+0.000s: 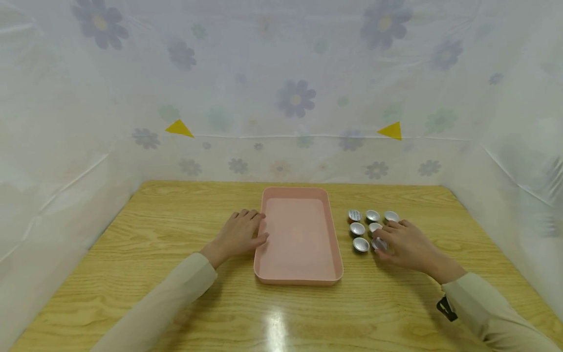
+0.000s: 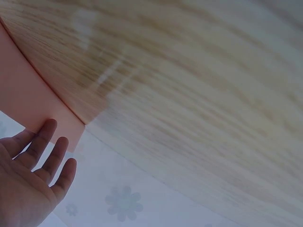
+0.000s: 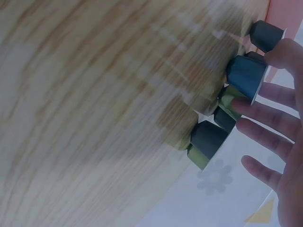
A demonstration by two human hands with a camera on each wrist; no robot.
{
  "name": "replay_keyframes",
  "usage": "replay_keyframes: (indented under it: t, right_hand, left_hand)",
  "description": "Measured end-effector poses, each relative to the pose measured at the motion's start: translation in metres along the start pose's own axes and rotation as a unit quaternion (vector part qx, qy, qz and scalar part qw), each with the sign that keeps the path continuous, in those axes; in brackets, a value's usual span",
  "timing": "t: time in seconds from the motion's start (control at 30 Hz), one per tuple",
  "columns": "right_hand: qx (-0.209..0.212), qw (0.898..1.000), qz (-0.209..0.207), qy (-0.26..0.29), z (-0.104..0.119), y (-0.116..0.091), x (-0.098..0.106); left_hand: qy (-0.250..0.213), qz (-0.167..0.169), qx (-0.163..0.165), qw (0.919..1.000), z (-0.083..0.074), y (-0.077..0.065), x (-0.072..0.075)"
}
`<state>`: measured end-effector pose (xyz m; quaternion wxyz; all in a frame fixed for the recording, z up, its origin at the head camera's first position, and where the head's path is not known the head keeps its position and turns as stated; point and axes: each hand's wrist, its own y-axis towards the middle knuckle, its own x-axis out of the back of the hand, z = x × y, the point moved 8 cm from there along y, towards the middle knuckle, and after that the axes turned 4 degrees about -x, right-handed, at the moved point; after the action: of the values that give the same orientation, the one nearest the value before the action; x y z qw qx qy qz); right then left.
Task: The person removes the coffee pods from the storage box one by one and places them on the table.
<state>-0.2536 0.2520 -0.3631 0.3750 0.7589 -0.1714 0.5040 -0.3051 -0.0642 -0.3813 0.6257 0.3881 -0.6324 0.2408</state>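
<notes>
A pink rectangular tray (image 1: 299, 282) lies lengthwise on the wooden table. My left hand (image 1: 239, 232) rests at its left side, fingertips on the rim and thumb lower along the same wall; the left wrist view shows these fingers (image 2: 45, 137) spread and nearly straight. To the right of the tray, coffee capsules with silver lids (image 1: 361, 245) stand lid-up in rows. My right hand (image 1: 409, 247) reaches over the near right of the group, thumb and forefinger at the sides of a blue capsule (image 3: 246, 75). Its other fingers extend over neighbouring capsules and partly hide them from above.
The table (image 1: 154, 234) has a pale patterned sheet (image 1: 264, 156) with flowers behind it and plain sheeting at both sides. Two yellow triangles (image 1: 391, 131) show on the back sheet. A dark clip (image 1: 446, 309) hangs at the right sleeve.
</notes>
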Motion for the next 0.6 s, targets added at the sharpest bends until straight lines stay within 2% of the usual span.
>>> replay_keyframes:
  t: [0.3, 0.6]
  right_hand:
    - [-0.01, 1.0, 0.001, 0.002, -0.0023, -0.0007, -0.0001]
    - [-0.007, 1.0, -0.02, 0.007, -0.0039, -0.0009, 0.0026]
  left_hand:
    - [0.001, -0.002, -0.002, 1.0, -0.0003, 0.0005, 0.0]
    - [0.009, -0.005, -0.002, 0.9999, -0.0005, 0.0005, -0.0002]
